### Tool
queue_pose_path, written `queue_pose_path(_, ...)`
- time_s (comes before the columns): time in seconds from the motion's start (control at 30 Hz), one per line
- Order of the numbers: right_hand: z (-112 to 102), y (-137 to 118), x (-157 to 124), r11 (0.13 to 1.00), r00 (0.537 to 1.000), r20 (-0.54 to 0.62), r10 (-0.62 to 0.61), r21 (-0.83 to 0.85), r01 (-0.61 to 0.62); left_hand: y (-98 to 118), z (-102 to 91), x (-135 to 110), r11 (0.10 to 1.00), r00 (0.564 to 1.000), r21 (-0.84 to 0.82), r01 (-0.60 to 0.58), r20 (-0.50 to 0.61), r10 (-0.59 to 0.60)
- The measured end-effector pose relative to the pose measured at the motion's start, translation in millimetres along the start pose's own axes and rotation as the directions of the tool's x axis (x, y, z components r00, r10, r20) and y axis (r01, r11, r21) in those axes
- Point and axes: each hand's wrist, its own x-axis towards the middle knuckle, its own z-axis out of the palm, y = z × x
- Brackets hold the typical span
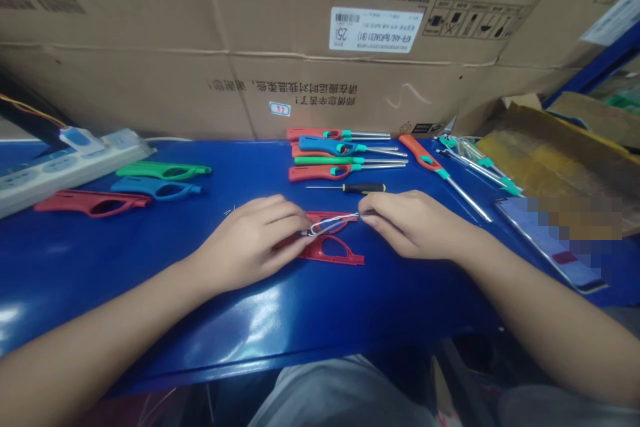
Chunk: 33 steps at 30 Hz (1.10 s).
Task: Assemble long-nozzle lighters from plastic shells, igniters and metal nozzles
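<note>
My left hand (255,237) is closed at the dark end of a small part with thin white wires (333,219); most of that part is hidden in the fingers. The wires run across to my right hand (410,220), which pinches their other end between thumb and forefinger. Directly below are two red lighter casing halves (336,250), lying on the blue table (210,327) and partly covered by my left fingers. Beyond my hands lies a screwdriver (364,187) with a black and yellow handle.
Several assembled gas lighters (325,173) lie at the back, and an orange lighter (425,159) slants to their right. Metal lighter tubes (475,167) and a phone (545,240) are on the right. Coloured casings (93,203) and a power strip (65,167) sit left. Cardboard (150,33) stands behind.
</note>
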Motion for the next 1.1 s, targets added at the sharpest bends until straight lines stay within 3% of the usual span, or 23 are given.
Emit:
queue_pose_path(0.27,2.6,3.4,-2.1,1.000,1.000,-0.014,-0.025,0.007,0.025,0.9,-1.4,-1.5,0.998,0.997,0.033,-0.062,-0.048,0.063)
queue_pose_path(0.47,-0.9,1.7,-1.9,0.995,0.999,0.037,-0.028,0.095,0.025,2.3,-7.4,-1.5,0.997,0.997,0.048,-0.055,0.065,0.052)
queue_pose_path(0.73,2.2,0.0,-3.0,0.991,0.997,-0.071,-0.020,0.127,0.029,-2.5,-4.4,-0.9,0.998,0.990,0.039,-0.040,0.134,0.035)
queue_pose_path(0.97,-0.5,0.2,-3.6,0.998,0.999,0.022,-0.050,0.051,0.049,-1.8,-2.5,-1.6,0.995,0.985,-0.048,0.082,0.155,-0.074)
queue_pose_path(1.1,-0.2,1.4,-4.0,0.999,0.999,-0.015,-0.047,0.004,0.047,-1.1,-3.8,-1.1,0.987,0.973,-0.061,0.149,0.186,-0.136)
